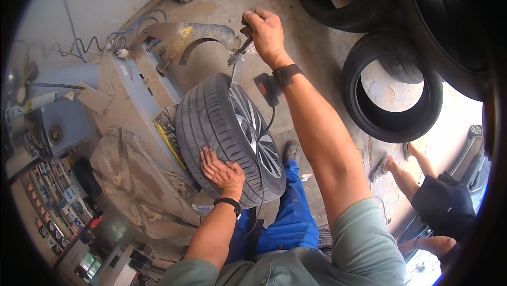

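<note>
in the head view, the step in hand looks like steadying the wheel (pixel 231 135) while a metal bar (pixel 244 47) is set at its far edge, by the rim (pixel 268 156). the right hand (pixel 264 30) has its fingers curled round the bar's upper end; the left hand (pixel 223 172) lies on the tread at the near end, fingers slightly spread, pressing rather than gripping. the next move seems to call for the right arm to guide the bar while the left palm checks any roll or tipping; the cord (pixel 257 151) across the wheel's face could snag.

the wheel stands along the right edge of the machine (pixel 127 83), in front of the person's legs, its tread toward the machine and its spokes facing right. it lies directly under the left fingers, touching them, and apart from the right fingers, with the bar between. whether the bar's lower end touches the tread or rim, i cannot tell. loose tires (pixel 351 88) lie on the floor (pixel 317 64), well apart to the right.
</note>
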### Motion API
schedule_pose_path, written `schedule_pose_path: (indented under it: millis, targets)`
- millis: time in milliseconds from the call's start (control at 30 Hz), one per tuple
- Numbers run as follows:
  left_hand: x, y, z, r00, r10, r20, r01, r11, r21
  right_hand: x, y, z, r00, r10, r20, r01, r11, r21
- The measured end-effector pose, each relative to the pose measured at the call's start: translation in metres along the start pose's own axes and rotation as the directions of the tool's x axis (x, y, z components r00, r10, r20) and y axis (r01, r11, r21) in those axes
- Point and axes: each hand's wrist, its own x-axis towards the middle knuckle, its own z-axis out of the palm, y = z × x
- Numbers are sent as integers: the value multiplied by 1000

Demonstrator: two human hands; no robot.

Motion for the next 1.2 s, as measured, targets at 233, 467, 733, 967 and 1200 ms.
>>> schedule_pose_path:
  millis: [233, 467, 733, 967, 1200]
  targets:
    - [-2, -9, -1, 999, 31, -30, -32, 999, -32, -20, -13, 20, 999, -33, -1, 32, 997, -73]
    - [-12, -25, -4, 998, 59, -10, -60, 997, -56, -79, -6, -30, 983, -150, -110, 164, 977, 135]
    - [-27, -59, -13, 989, 137, 58, -130, 986, -100, -292, 60, -149, 798, 262, -542, -131, 954, 268]
    - [-34, -66, -15, 989, 109, 103, -100, 991, -94, -390, 76, -165, 777, 366, -511, -323, 930, 175]
    - [-37, -71, -5, 989, 134, 60, -129, 988, -80, -345, 58, -128, 886, 273, -374, -268, 961, 67]
